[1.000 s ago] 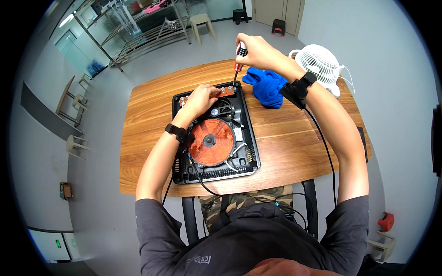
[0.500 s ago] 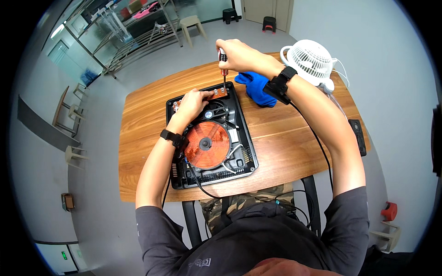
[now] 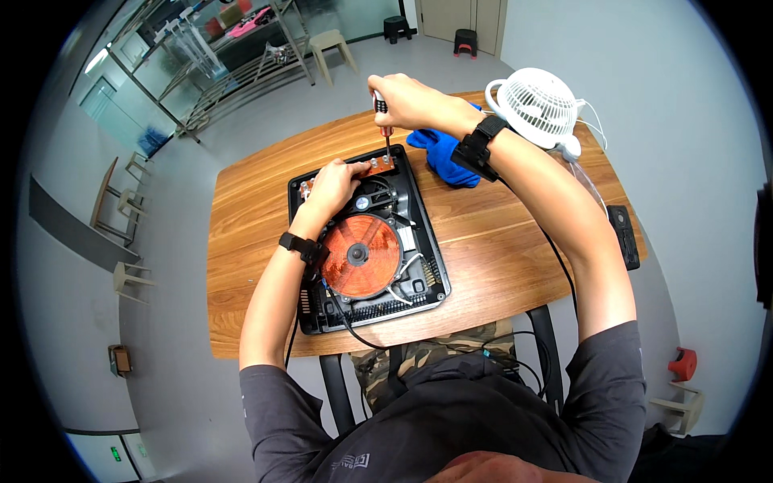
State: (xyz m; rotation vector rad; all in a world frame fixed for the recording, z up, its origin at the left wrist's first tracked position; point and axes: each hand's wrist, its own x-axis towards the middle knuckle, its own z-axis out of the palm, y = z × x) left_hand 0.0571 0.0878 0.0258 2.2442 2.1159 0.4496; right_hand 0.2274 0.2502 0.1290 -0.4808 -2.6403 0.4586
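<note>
An opened induction cooker (image 3: 439,278) lies on the wooden table, its round copper coil (image 3: 338,270) exposed in the black housing. Along the far edge inside it runs a narrow orange-brown circuit board (image 3: 378,167). My right hand (image 3: 407,101) is wrapped round the handle of a screwdriver (image 3: 387,131), which points down with its tip at the board's right end. Flat on the board's middle, my left hand (image 3: 334,185) has its fingers stretched out, the index finger pointing right. Under that hand, part of the board is hidden. Whether the tip sits in a screw is too small to tell.
A crumpled blue cloth (image 3: 451,161) lies right of the cooker, below my right wrist. Behind it stands a white fan (image 3: 538,105) with its cable. A black device (image 3: 623,237) rests at the table's right edge. Dark cables hang from both wrist straps.
The screwdriver handle leans slightly further left, with its tip still at the board's right end. My left hand keeps its place on the board. The whole view has shifted a little.
</note>
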